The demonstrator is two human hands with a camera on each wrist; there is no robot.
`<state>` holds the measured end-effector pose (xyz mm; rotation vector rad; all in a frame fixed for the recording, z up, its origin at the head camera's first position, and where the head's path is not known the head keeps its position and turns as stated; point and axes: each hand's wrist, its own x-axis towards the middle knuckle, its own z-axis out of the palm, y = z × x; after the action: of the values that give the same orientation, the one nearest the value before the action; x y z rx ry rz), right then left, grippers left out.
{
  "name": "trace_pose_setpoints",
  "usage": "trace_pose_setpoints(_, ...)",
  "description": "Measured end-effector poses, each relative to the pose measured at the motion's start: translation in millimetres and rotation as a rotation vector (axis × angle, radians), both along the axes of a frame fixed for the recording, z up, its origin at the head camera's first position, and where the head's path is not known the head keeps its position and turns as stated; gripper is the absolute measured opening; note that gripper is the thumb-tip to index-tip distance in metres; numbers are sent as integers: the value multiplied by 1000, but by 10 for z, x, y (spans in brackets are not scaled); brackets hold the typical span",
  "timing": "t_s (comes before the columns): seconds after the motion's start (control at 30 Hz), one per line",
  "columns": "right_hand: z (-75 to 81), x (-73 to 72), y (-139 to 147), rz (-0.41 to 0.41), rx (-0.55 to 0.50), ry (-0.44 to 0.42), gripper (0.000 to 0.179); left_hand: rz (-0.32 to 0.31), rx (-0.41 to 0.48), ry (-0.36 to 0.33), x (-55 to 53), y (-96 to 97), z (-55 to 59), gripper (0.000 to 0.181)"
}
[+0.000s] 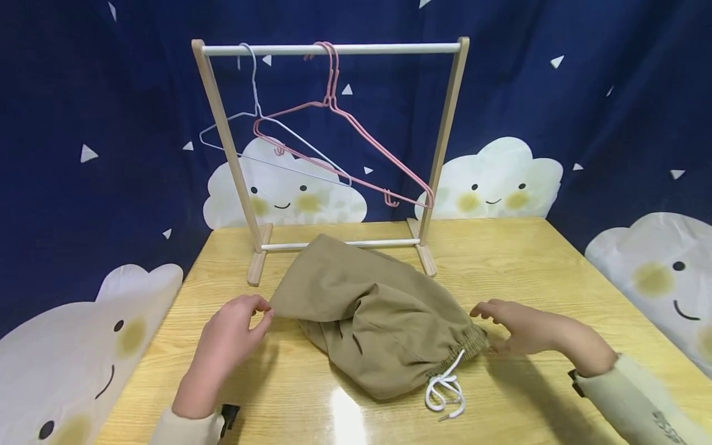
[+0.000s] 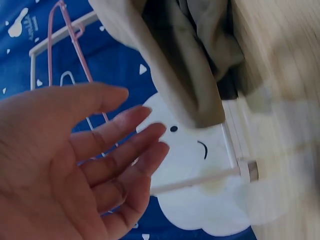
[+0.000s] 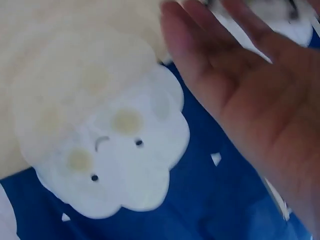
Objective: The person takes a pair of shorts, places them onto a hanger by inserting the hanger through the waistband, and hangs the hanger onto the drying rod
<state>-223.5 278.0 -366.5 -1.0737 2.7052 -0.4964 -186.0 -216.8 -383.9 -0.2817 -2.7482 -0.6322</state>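
A pair of khaki drawstring pants [image 1: 384, 309] lies bunched and folded over on the wooden table, its gathered waistband [image 1: 473, 343] toward the right. From the waistband hangs a white drawstring [image 1: 445, 389] tied in a bow. My left hand [image 1: 230, 340] is beside the left end of the pants; in the left wrist view its loosely bent fingers [image 2: 145, 130] are a little apart from the cloth [image 2: 195, 90] and hold nothing. Just right of the waistband hovers my right hand [image 1: 528, 327], fingers relaxed, thumb lowest, with nothing in its grasp.
Behind the pants stands a wooden rack [image 1: 445, 136] with a white top bar [image 1: 389, 48]. On it hang a pale hanger [image 1: 300, 137] and two pink hangers [image 1: 384, 148] close together. A dark blue curtain [image 1: 556, 99] with clouds borders the table [image 1: 500, 259].
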Motion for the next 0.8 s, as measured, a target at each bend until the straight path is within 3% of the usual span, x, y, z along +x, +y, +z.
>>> trace_pose_setpoints(0.07, -92, -46, -22, 26, 17, 42, 48, -34, -6, -5, -8, 40, 1, 9)
trace_pose_setpoints(0.13, -148, -103, -68, 45, -9, 107, 39, -65, -11, -20, -13, 81, -1, 8)
trace_pose_setpoints(0.27, -87, -176, -177, 74, -109, 184, 17, -90, -16, -43, -1, 126, 0, 8)
trace_pose_setpoints(0.47, 357, -127, -518, -68, -314, 28, 16, -62, -11, -37, 20, 74, -25, 6)
trace_pose_setpoints(0.53, 540, -90, -674, -118, -365, 49, 17, -59, -7, -40, 22, 49, -38, 6)
trace_pose_setpoints(0.67, 897, -33, -977, -201, -416, 184, 16, -68, 2, -52, 21, 24, -59, 6)
trace_pose_setpoints(0.8, 1144, -7, -1209, -234, -482, 203, 13, -73, 11, -39, 14, 27, -73, 6)
